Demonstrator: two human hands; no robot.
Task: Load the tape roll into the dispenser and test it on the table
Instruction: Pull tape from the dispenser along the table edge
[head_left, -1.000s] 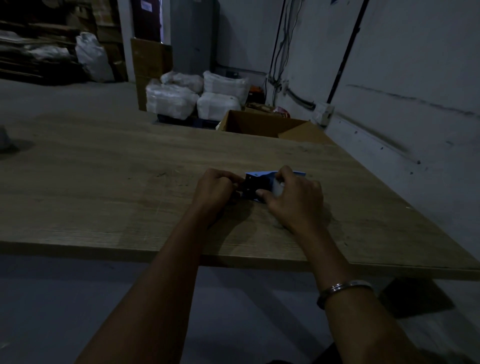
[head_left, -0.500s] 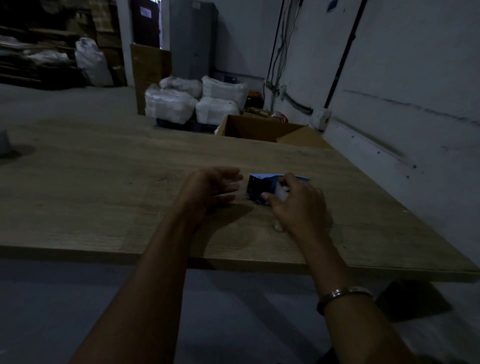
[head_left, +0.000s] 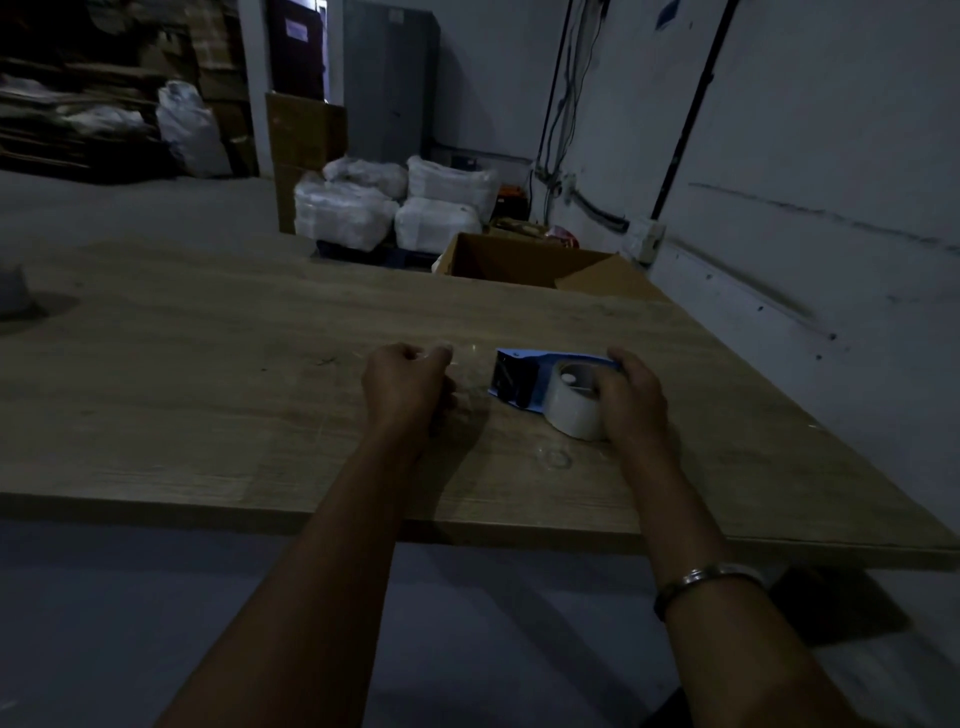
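A: Dim storeroom. Wooden table (head_left: 208, 395), open cardboard box (head_left: 524, 262) behind its far edge, white sacks (head_left: 395, 208) beyond.

B: Dispenser?

A: Blue dispenser (head_left: 524, 376) lies on the table, right of centre, nearer the near edge. Tape roll (head_left: 576, 402) is seated in it.

B: Hands?

A: Right hand (head_left: 631, 397) grips the roll and the dispenser's rear. Left hand (head_left: 405, 387) sits just left of the dispenser, apart from it, fingers curled. Can't tell if it's pinching tape.

I am viewing a dim room: white painted wall (head_left: 831, 130), grey concrete floor (head_left: 130, 213), grey metal cabinet (head_left: 389, 78).
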